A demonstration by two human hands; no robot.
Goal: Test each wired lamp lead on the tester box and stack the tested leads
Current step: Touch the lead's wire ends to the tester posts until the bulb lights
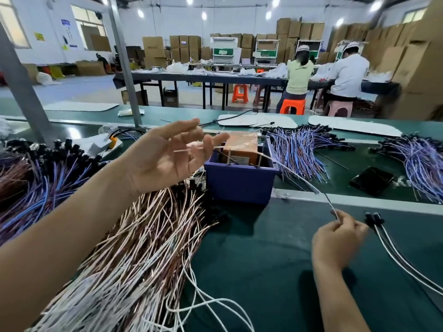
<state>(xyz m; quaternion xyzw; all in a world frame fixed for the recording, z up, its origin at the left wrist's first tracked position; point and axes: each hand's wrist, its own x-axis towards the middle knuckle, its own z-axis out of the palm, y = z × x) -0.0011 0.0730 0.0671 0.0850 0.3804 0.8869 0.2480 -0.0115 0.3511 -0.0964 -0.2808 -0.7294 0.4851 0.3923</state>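
**Left hand** [165, 159]: raised above the tabletop [263, 259], palm turned up towards the camera. Fingers [191, 123] straight to loosely bent and spread apart. A thin pale stretch of wire crosses near the fingertips; I cannot tell whether it touches them, and no finger is curled round it.

**Right hand** [338, 238]: low, just above the tabletop at the right front. Fingers curled together and pinched on the near end of the held lead [329, 201].

**Held lead:** a single thin wire, motion-blurred. It rises from the right hand's pinch, slants up and left over the tester box [239, 180] and runs on towards the left fingertips.

**Tester box:** blue, open-topped, at the middle of the tabletop, with an orange block [242, 144] inside under clear film.

**Two laid leads** [374, 219]: on the tabletop just right of the right hand. Their black ends lie side by side and their white wires trail off to the lower right.

**Copper and white leads** [143, 248]: a large loose heap at the left front, under the left forearm, reaching the box's left side.

**Blue and purple leads** [299, 152]: bundles with black ends behind and to the right of the box; more lie at the far right and far left.

**Flat black object** [371, 179]: on the tabletop between the right-hand bundles.
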